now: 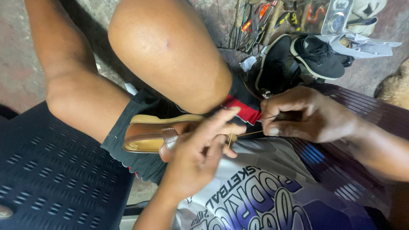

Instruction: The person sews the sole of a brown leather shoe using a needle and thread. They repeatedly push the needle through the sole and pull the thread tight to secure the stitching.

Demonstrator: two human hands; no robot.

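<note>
With the brown sandal (149, 135) wedged between the thighs, the left hand (200, 149) pinched its edge and the tan thread (249, 134) while the right hand (304, 115), clenched around a thin tool, would best have pulled it taut and level.

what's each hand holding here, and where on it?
Left hand steadies the brown sandal at its strap end. Right hand pinches a dark-handled tool by the handle, with tan thread running between the hands.
</note>
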